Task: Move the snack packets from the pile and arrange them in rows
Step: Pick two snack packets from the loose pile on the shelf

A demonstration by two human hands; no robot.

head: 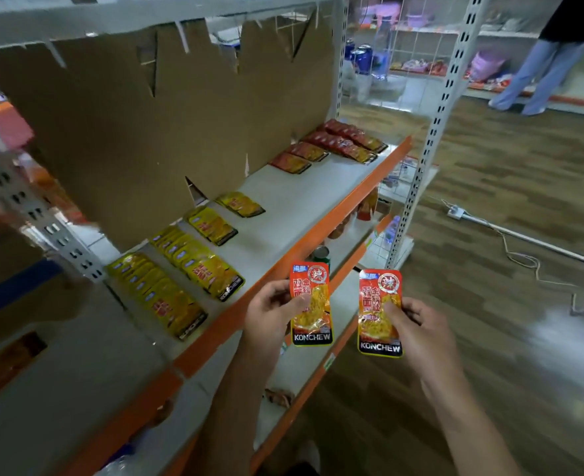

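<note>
My left hand (271, 312) pinches one red KONCHEW snack packet (313, 324) in front of the shelf's orange edge. My right hand (412, 326) pinches a second red packet (380, 293) a little to the right, over the floor. Both packets are upright with the print facing me. On the white shelf (290, 201) lie rows of yellow packets (204, 266) at the near left, with further yellow stacks (211, 225) and a single yellow one (239, 204) behind. Rows of red packets (345, 140) lie at the far right end.
A cardboard sheet (139, 132) backs the shelf. Lower shelves (304, 369) below hold a can (320, 255) and other goods. A white upright post (431, 132) stands at the right. A person (545, 63) stands far right; a power strip with cable (455, 213) lies on the wooden floor.
</note>
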